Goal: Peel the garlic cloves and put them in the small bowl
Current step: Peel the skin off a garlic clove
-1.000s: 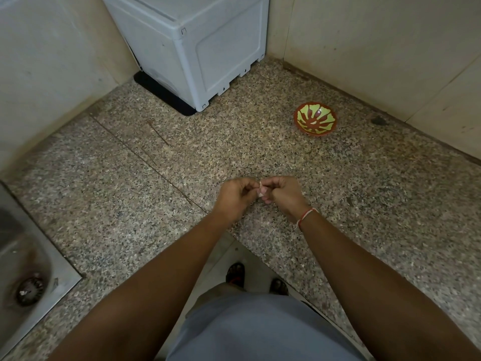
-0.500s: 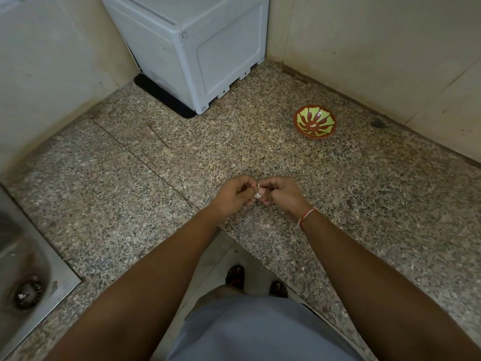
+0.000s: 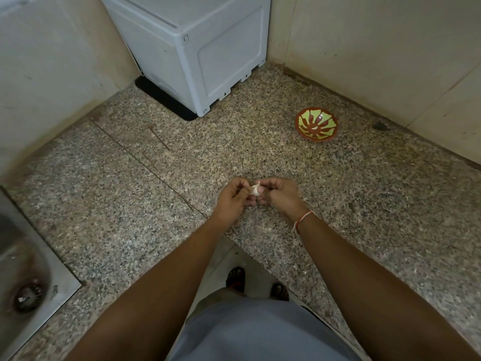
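Observation:
A pale garlic clove [image 3: 255, 190] with papery skin is pinched between both hands above the speckled granite counter [image 3: 145, 204]. My left hand [image 3: 232, 198] holds it from the left, fingers curled around it. My right hand [image 3: 279, 194], with a thread band on the wrist, grips it from the right. The small bowl [image 3: 316, 124], reddish-brown with a green pattern, stands on the counter far to the upper right, near the wall. One small pale piece lies inside it.
A grey plastic appliance box [image 3: 192, 48] on a black mat fills the back corner. A steel sink [image 3: 28, 269] with a drain is set into the counter at the lower left. Tiled walls close the back and right. My feet show below the counter edge.
The fingers have shifted and parted slightly, so more of the garlic clove shows between them. Both hands stay in the same spot over the counter.

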